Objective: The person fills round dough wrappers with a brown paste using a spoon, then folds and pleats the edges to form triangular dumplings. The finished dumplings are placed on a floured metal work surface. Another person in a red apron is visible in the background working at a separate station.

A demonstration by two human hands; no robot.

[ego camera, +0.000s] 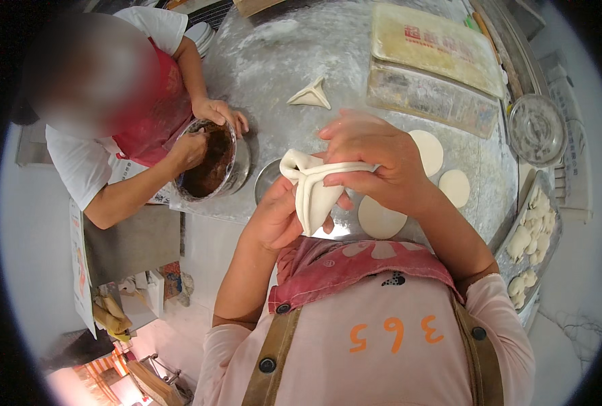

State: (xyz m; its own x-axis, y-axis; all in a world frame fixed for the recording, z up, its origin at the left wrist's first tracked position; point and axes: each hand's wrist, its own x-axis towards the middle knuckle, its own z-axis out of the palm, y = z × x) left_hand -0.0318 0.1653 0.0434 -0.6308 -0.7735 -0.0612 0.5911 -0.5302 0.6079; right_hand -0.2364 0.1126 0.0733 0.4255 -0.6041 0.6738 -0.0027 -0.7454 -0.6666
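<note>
A three-cornered dough parcel [317, 195] is held up over the front edge of the table. My left hand [275, 218] cradles it from below and the left side. On the right, my right hand [377, 157] pinches one of its seams between thumb and fingers. Two seams look pressed together, while the corner at the upper left still gapes. What lies inside the dough cannot be seen. Farther back on the floured table stands a finished-looking triangular parcel [311, 95]. Flat dough rounds [382, 218] lie beside and beneath my right forearm.
At the left a co-worker's hand [192, 149] reaches into a clear tub [240, 167] of dark brown filling. A metal bowl [264, 177] sits partly behind my left hand. A lidded plastic box [433, 96] stands at the back right. Dough pieces [534, 228] fill a tray at the right edge.
</note>
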